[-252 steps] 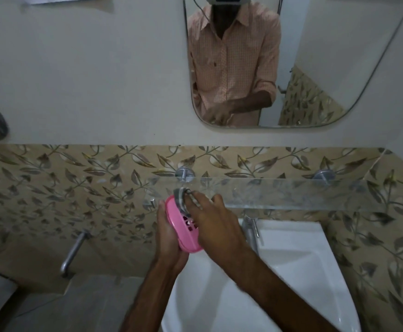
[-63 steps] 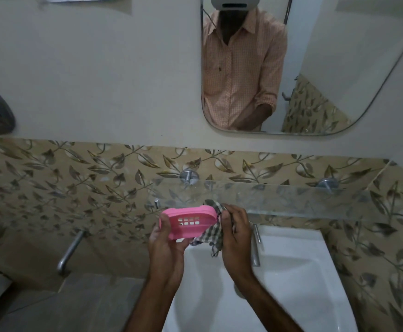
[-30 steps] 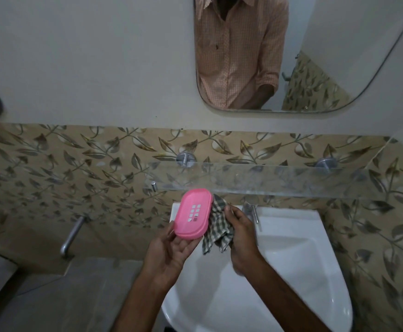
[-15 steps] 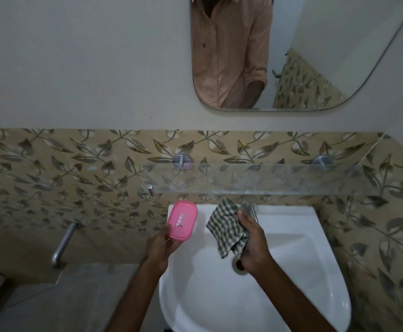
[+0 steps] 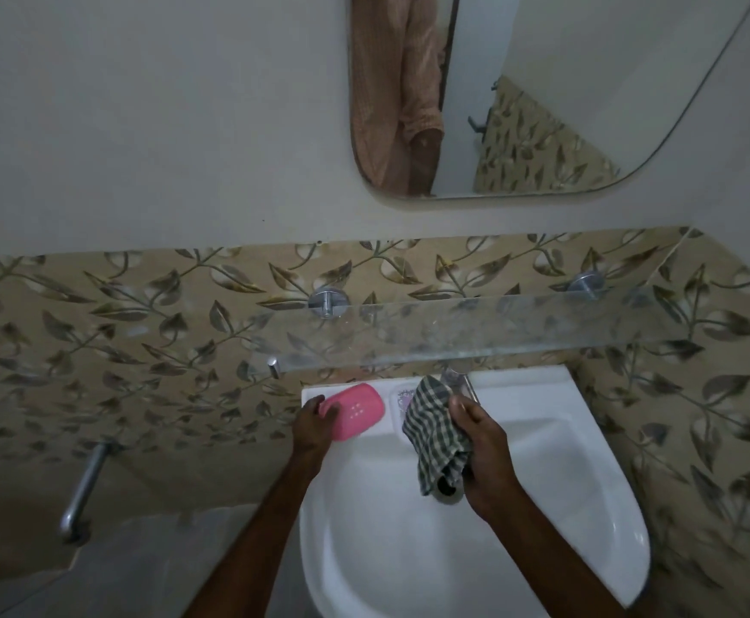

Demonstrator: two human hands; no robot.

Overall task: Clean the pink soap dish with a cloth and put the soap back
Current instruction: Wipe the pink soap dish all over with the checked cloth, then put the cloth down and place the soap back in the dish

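The pink soap dish lies on the back left ledge of the white sink, its slotted side facing up. My left hand grips its left end. My right hand holds a green checked cloth above the basin, near the drain. A pale bar of soap rests on the ledge between the dish and the cloth, partly hidden by the cloth.
A glass shelf juts from the leaf-patterned tiles just above the sink. The chrome tap stands behind the cloth. A mirror hangs higher up. A metal pipe sticks out low on the left wall.
My left hand has lowered the pink dish from the air onto the sink's back left ledge. My right hand has drawn the cloth away from the dish and down over the basin.
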